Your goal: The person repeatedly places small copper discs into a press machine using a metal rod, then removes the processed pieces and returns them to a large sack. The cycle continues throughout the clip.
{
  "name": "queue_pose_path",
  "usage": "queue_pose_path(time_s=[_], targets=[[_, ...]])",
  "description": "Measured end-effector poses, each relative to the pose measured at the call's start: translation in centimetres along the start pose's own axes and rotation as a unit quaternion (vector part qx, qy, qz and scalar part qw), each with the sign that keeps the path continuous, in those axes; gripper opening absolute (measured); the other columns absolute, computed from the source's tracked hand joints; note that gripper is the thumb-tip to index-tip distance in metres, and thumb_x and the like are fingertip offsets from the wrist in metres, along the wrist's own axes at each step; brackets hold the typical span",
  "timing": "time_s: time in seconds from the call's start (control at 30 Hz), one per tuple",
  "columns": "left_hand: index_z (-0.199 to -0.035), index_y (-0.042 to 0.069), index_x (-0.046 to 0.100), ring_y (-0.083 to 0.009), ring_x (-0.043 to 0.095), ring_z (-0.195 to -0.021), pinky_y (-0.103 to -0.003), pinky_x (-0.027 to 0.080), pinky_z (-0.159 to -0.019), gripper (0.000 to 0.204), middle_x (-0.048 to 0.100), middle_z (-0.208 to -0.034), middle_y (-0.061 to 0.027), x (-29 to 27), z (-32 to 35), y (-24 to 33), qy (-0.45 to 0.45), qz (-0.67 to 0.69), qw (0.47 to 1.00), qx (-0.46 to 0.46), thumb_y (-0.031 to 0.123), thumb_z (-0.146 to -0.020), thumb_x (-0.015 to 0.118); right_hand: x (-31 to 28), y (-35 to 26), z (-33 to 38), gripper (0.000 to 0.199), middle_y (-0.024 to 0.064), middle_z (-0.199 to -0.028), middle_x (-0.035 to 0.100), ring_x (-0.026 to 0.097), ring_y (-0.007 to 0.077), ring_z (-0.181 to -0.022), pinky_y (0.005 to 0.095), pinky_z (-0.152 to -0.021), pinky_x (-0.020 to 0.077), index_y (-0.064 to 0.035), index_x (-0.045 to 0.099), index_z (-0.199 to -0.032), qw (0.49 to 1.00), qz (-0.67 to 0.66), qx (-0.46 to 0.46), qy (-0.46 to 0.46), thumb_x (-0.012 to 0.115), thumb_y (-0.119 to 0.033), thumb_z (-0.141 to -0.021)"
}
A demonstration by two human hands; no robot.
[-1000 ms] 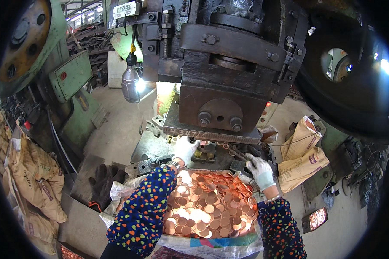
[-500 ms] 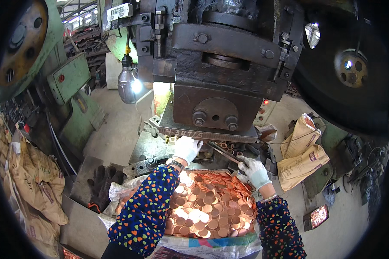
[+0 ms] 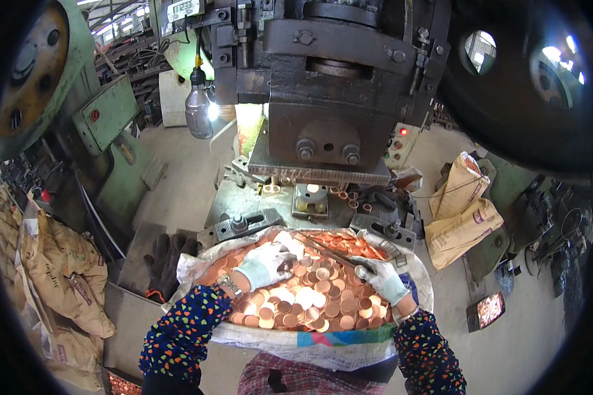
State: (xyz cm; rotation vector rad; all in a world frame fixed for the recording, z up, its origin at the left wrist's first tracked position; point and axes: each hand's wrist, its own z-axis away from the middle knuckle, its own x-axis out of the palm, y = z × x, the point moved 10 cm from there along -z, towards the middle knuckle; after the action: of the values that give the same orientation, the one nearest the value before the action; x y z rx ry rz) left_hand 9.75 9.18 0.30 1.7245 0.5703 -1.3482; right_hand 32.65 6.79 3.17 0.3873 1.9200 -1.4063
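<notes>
A heap of round copper-coloured discs fills a white sack-lined tray in front of me. My left hand, in a white glove, rests on the discs at the heap's left side with its fingers curled over some. My right hand, also gloved, grips the near end of a thin metal rod that lies slanting across the heap toward the upper left. Beyond the tray stands a dark press machine, with a die block and several copper rings on its bed.
A lit work lamp hangs left of the press. Tan sacks lie on the floor at right, more sacks at left. A pair of dark gloves lies left of the tray. A green machine stands at left.
Both hands have drawn back from the press bed to the heap of discs. The left hand now lies on the discs; the rod has come back with the right hand.
</notes>
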Motion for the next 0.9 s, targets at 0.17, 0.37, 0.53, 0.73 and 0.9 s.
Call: queue_pose_path(time_s=[0.17,0.37,0.53,0.73,0.9], targets=[[-0.107,0.017,0.065,-0.0233,0.056,-0.104,-0.034,0.046,-0.089,0.033,0.058,-0.111,-0.0045,0.1,0.3,-0.1,0.065,0.017,0.998,0.012,0.037,-0.081,0.062,1.5,1.1,2.5,0.034,0.0176,-0.103,0.065,0.063,0.0305,-0.095,0.0366,-0.08,0.0494,-0.0071,0.06,-0.118,0.997,0.02,0.068,0.011,0.055,-0.025,-0.089],[-0.106,0.019,0.065,-0.0216,0.056,-0.101,-0.037,0.044,-0.087,0.03,0.058,-0.11,-0.0041,0.2,0.4,1.8,0.105,-0.031,0.993,0.036,0.036,-0.081,0.06,1.7,2.7,2.6,0.035,0.0152,-0.092,0.067,0.066,0.021,-0.077,0.032,-0.071,0.0506,-0.006,0.059,-0.118,0.99,-0.096,0.095,0.034,0.054,-0.028,-0.091],[-0.114,0.019,0.062,-0.0237,0.054,-0.106,-0.038,0.043,-0.09,0.041,0.058,-0.114,-0.0052,0.7,-0.9,7.0,0.142,-0.021,0.986,0.085,0.042,-0.08,0.061,1.6,3.0,2.6,0.036,0.0136,-0.085,0.067,0.064,0.0212,-0.073,0.033,-0.068,0.0492,-0.0049,0.061,-0.115,0.988,-0.101,0.112,0.044,0.056,-0.032,-0.091],[-0.11,0.019,0.06,-0.0246,0.054,-0.104,-0.038,0.045,-0.086,0.038,0.055,-0.111,-0.0063,2.7,-3.0,5.8,0.036,-0.004,0.999,-0.008,0.041,-0.079,0.062,1.4,2.2,2.3,0.04,0.017,-0.083,0.065,0.064,0.0264,-0.076,0.0355,-0.069,0.0481,-0.0058,0.06,-0.116,0.99,-0.094,0.096,0.034,0.055,-0.035,-0.09],[-0.103,0.01,0.064,-0.0146,0.06,-0.075,-0.029,0.049,-0.069,0.033,0.064,-0.086,-0.0052,3.6,-3.2,2.1,0.023,0.204,0.975,-0.087,0.027,-0.076,0.072,1.5,2.6,2.4,0.041,0.0195,-0.089,0.065,0.063,0.0322,-0.084,0.0381,-0.073,0.0479,-0.0039,0.06,-0.114,0.991,-0.072,0.104,0.032,0.055,-0.036,-0.09]])
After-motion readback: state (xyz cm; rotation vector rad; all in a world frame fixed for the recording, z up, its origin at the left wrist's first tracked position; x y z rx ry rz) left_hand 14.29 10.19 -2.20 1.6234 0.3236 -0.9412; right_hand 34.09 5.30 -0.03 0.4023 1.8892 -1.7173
